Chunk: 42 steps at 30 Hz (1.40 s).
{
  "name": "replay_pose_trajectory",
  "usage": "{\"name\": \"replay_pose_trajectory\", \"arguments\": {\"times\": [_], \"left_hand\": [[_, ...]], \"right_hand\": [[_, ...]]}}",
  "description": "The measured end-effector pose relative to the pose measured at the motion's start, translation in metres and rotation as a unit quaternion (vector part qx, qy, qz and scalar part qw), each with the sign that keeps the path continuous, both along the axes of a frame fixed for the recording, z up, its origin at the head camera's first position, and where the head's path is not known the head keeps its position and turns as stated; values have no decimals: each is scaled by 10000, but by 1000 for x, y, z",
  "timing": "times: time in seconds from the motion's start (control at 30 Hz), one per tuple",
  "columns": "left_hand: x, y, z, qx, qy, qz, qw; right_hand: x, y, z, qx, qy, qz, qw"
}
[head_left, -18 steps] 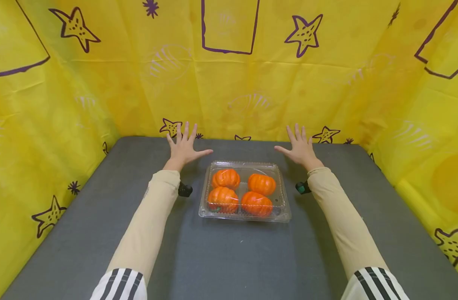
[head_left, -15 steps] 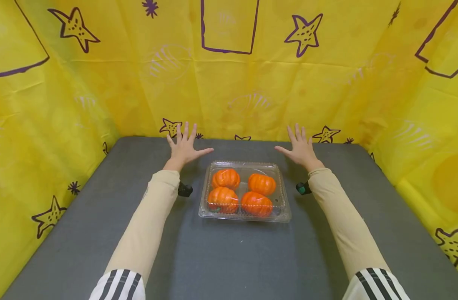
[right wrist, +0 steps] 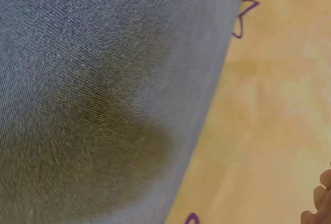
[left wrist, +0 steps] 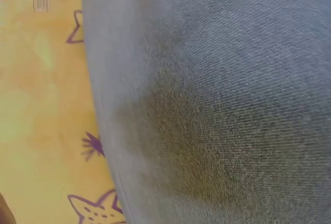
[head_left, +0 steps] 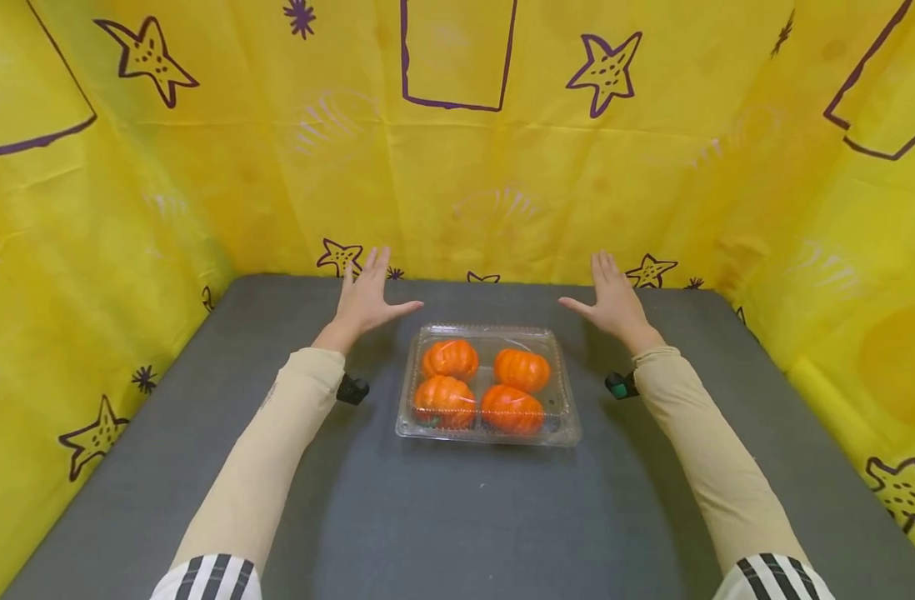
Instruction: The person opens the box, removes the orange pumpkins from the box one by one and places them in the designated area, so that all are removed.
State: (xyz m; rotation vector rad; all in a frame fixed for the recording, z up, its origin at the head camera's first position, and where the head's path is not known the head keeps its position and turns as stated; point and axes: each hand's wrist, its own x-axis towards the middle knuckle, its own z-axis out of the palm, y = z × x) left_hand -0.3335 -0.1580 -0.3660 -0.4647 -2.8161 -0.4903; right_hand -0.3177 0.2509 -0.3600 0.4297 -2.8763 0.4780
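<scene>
In the head view a clear plastic clamshell box (head_left: 405, 417) lies at the middle of the dark table, its lid down over several small orange pumpkins (head_left: 447, 400). My left hand (head_left: 364, 304) is held beyond the box's far left corner, fingers straight and thumb pointing inward. On the other side, my right hand (head_left: 615, 307) mirrors it past the far right corner. Neither hand touches the box or holds anything. The wrist views show mostly table cloth with a hand's shadow; a few fingertips (right wrist: 321, 195) enter at the right wrist view's lower right corner.
A grey cloth-covered table (head_left: 472, 533) spreads under both arms. Yellow patterned fabric (head_left: 457, 167) walls it in at the back and both sides. A small black wrist camera (head_left: 352, 389) sits below the left wrist, another dark one (head_left: 620, 385) below the right.
Both hands have turned and their spread fingers have drawn together. The forearms have shifted slightly outward, away from each other. The box and pumpkins stay put.
</scene>
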Motion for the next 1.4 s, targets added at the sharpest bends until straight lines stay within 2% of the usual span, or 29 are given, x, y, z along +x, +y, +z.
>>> {"name": "replay_pose_trajectory", "arguments": {"times": [0.1, 0.2, 0.33, 0.4, 0.53, 0.67, 0.77, 0.8, 0.97, 1.13, 1.3, 1.4], "left_hand": [[5, 3, 0, 315, -34, -243, 9992], [11, 4, -1, 633, 87, -427, 9970], [24, 5, -7, 1195, 270, -776, 9894], [32, 7, -12, 1659, 289, -1024, 9804], [47, 13, -19, 2557, 313, -1501, 9545], [75, 18, -6, 3113, 329, -1784, 9328], [96, 19, 6, 3350, 359, -1920, 9218], [100, 19, 5, 3401, 387, -1961, 9189], [118, 15, -2, 3590, 554, -2301, 9029], [135, 15, -11, 3867, 583, -2638, 8817], [150, 17, -19, 4068, 536, -2897, 8647], [156, 17, -23, 4101, 444, -2920, 8629]], "right_hand": [[8, 3, 3, -50, 35, 135, 9999], [17, 2, 5, -304, 4, 235, 9993], [31, -1, 7, -798, 27, 402, 9960], [38, -2, 8, -1039, 126, 524, 9931], [50, -1, 6, -1425, 299, 797, 9861], [63, 0, 0, -1738, 311, 1012, 9791], [74, -1, -5, -1968, 260, 1134, 9735], [78, -1, -8, -2034, 253, 1170, 9717], [97, -4, -22, -2362, 260, 1445, 9605], [113, -10, -31, -2586, 302, 1653, 9513], [135, -22, -27, -2893, 419, 1932, 9366], [148, -30, -21, -3045, 505, 2097, 9278]]}}
